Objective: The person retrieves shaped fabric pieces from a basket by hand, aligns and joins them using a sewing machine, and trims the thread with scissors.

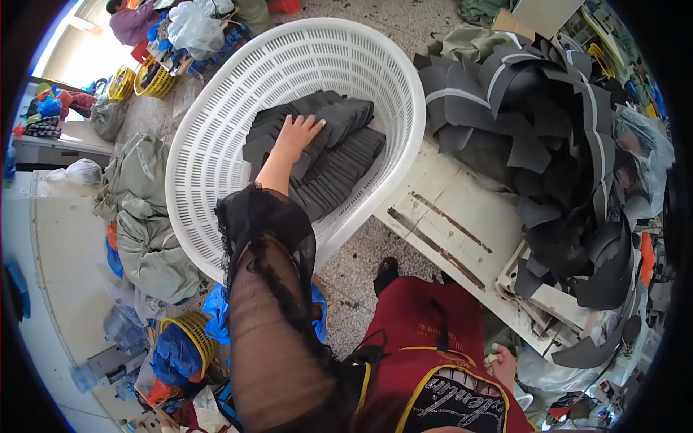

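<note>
Inside a large white slotted basket (195,155) lie rows of dark grey flat pieces (328,180), packed on edge and overlapping. My left hand (297,138) rests on top of these pieces, fingers spread, reaching in through a sheer black sleeve. Low on the right, beside the red apron (433,314), is my right hand (502,363), with its fingers curled around a small pale item too small to name. A big heap of dark grey cut pieces (534,137) with pale strips covers the worktable at the right.
A worn white worktable (451,224) with dark slots stands right of the basket. Olive cloth bundles (148,231) lie at the left, near yellow baskets (195,339) holding blue plastic. At the upper left, a person in purple (133,25) is partly visible.
</note>
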{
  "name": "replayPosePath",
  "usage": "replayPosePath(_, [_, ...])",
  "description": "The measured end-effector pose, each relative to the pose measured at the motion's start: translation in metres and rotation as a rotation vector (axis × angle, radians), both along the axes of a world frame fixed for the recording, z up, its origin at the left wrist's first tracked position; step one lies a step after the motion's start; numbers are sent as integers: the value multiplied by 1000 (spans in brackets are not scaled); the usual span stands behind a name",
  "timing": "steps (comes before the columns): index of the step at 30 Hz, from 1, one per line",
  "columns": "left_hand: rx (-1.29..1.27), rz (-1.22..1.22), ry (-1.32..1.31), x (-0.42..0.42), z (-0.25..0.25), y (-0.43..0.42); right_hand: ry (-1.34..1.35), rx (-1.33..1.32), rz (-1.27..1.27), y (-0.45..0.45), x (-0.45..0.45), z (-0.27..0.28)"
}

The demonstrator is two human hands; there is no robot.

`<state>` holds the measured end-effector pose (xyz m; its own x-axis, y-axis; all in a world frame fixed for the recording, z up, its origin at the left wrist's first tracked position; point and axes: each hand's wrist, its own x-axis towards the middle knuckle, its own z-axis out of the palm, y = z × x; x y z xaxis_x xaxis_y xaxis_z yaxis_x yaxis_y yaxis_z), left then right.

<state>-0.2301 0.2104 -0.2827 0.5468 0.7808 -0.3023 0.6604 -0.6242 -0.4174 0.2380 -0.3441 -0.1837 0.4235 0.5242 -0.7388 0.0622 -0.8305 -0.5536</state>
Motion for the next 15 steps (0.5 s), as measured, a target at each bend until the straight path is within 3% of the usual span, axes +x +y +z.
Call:
replayPosePath(1, [-5, 7, 35, 5, 5, 0, -26, 16, 47, 9, -3, 4])
replayPosePath(4, [44, 104, -181, -22, -24, -14, -64, 61, 84, 10, 4, -3])
replayPosePath(7, [305, -148, -195, -9, 22, -29, -63, 54, 92, 7, 5, -13])
replayPosePath(10, [180, -229, -84, -8, 20, -23, -83, 115, 158, 7, 4, -16])
replayPosePath(15, [-91, -11, -84, -25, 21, -26, -50, 61, 183, 3, 8, -15])
